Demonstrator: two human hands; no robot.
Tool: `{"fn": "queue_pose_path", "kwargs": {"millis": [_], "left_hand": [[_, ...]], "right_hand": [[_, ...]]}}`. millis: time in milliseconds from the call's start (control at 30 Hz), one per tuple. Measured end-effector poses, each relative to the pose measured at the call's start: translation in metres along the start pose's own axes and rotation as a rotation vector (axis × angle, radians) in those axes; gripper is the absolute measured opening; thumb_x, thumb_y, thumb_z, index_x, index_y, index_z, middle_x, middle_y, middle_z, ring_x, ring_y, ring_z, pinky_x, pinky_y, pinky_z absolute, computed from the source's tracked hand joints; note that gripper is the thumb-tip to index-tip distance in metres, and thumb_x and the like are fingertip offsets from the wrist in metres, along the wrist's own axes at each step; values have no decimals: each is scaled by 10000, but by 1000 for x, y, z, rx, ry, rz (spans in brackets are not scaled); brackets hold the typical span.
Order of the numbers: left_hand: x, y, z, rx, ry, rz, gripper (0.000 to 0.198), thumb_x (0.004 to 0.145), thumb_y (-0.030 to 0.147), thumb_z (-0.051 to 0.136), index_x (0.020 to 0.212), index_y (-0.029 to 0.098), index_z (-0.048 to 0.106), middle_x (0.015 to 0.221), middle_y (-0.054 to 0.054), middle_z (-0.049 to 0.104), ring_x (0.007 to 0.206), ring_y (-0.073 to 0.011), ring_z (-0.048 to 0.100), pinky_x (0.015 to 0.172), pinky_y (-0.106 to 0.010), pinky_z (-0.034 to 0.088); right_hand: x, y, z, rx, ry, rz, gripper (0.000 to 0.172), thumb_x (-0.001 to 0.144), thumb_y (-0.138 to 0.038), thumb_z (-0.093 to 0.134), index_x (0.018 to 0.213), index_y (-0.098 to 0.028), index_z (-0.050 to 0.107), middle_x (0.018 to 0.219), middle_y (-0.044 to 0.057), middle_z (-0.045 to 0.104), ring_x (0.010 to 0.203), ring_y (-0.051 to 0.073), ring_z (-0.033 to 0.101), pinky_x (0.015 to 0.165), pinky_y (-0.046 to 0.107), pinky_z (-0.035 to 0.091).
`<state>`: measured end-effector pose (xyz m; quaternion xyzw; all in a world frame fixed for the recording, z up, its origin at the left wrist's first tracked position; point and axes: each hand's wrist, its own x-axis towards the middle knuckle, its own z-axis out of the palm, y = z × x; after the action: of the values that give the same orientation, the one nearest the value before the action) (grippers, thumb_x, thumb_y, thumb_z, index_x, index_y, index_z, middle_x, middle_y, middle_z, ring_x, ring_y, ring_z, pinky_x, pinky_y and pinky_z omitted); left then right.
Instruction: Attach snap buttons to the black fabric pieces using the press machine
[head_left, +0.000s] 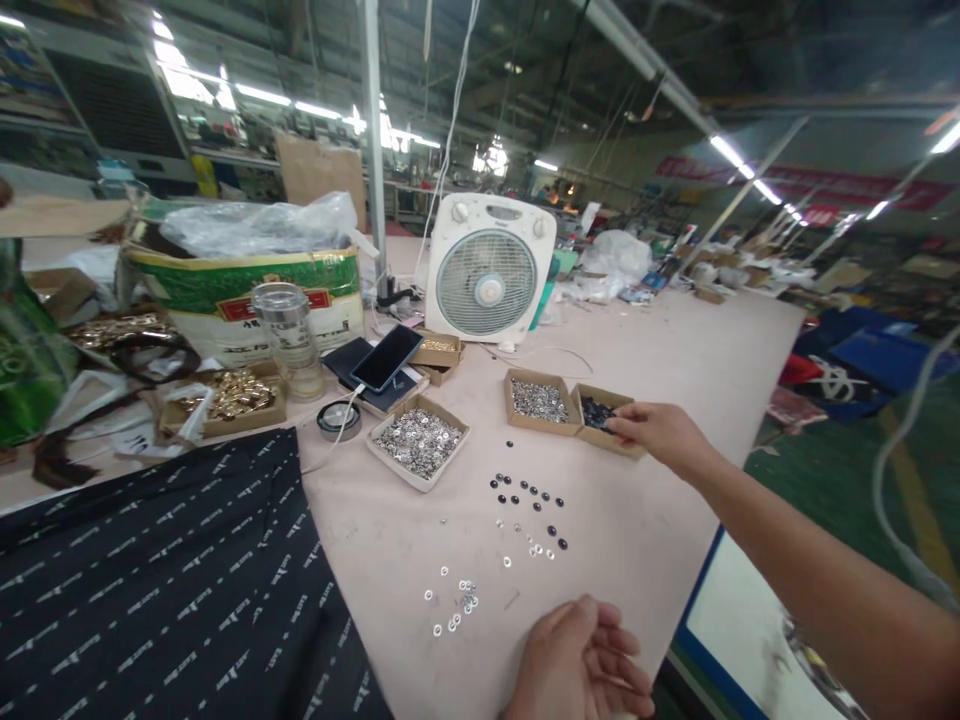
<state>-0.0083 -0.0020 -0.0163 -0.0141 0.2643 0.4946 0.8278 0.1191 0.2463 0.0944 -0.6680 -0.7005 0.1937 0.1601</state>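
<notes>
My right hand (654, 429) reaches out to a small cardboard box of dark snap parts (600, 412), its fingertips pinched together at the box's edge; what they hold is too small to see. My left hand (583, 662) rests near the table's front edge, fingers loosely curled, palm partly up, with nothing visible in it. Between the hands, dark buttons (529, 495) and small silver rings (457, 598) lie scattered on the pale table (675, 340). Two more boxes of silver parts (538, 400) (418, 441) stand close by.
Black printed fabric (165, 580) covers the front left. A white fan (489, 270), a phone on a dark case (386, 357), a clear jar (289, 335), a tape roll (337, 420), a box of gold parts (232, 395) and a large bag (240, 270) stand behind. The table edge drops off at right.
</notes>
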Motion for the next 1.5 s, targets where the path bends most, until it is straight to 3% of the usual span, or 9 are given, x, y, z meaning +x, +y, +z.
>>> {"fn": "queue_pose_path", "kwargs": {"millis": [100,200,367,467,600,933,1133,1333,1500], "left_hand": [[-9,14,8,-130,145,-12,523,1030,515,323,1151,67,564,1025,-154,657,777,-218,671,637,-332,528],[-15,21,11,-187,103,42,584,1034,554,289,1219,73,562,1121,-158,641,896,-228,657,708,-330,534],[-19,13,9,-177,12,114,510,1056,440,321,1067,33,628,995,-163,661,841,-193,636,723,-289,523],[-18,8,7,-147,7,133,444,1055,380,362,1034,31,636,987,-169,670,836,-188,638,688,-267,521],[-18,6,6,-80,-1,251,342,1028,326,454,1040,35,633,1011,-177,675,846,-199,639,708,-293,550],[-12,4,3,-34,-20,263,359,970,399,569,1040,55,642,927,-125,651,740,-167,631,686,-282,553],[-16,8,8,-36,56,160,320,1017,348,424,917,92,588,738,-65,583,579,-142,578,606,-278,523],[-16,10,10,-25,76,134,349,1025,325,358,847,107,564,677,-41,551,504,-121,511,581,-295,516],[-12,9,7,-121,70,152,327,1020,370,404,859,127,553,676,-17,525,503,-107,472,567,-290,519]], "right_hand": [[-73,-8,11,280,-265,-57,280,764,-450,715,792,-171,715,696,61,736,649,199,683,648,282,550],[-144,-15,34,333,-440,-46,283,759,-469,699,796,-189,719,648,25,708,616,198,665,609,288,527],[-202,-22,58,197,-436,-219,218,827,-323,571,879,-248,770,870,29,742,819,216,696,750,314,524],[-207,-23,58,1,-351,-345,239,864,-273,543,918,-280,775,895,28,725,865,213,676,756,308,496],[-209,-24,52,-78,-305,-344,222,877,-283,541,898,-269,762,872,22,709,817,199,660,728,299,479],[-204,-33,42,219,-366,-157,296,877,-472,574,818,-233,738,798,13,738,759,219,679,693,299,510],[-182,-25,52,163,-233,-85,308,793,-492,576,820,-231,738,782,6,744,759,235,673,720,325,507],[-167,-16,75,90,-279,-110,301,838,-443,532,828,-220,734,741,2,730,712,224,668,673,319,500],[-176,-24,65,15,-241,-299,271,886,-391,519,885,-243,746,897,30,743,833,224,683,770,324,514]]}}
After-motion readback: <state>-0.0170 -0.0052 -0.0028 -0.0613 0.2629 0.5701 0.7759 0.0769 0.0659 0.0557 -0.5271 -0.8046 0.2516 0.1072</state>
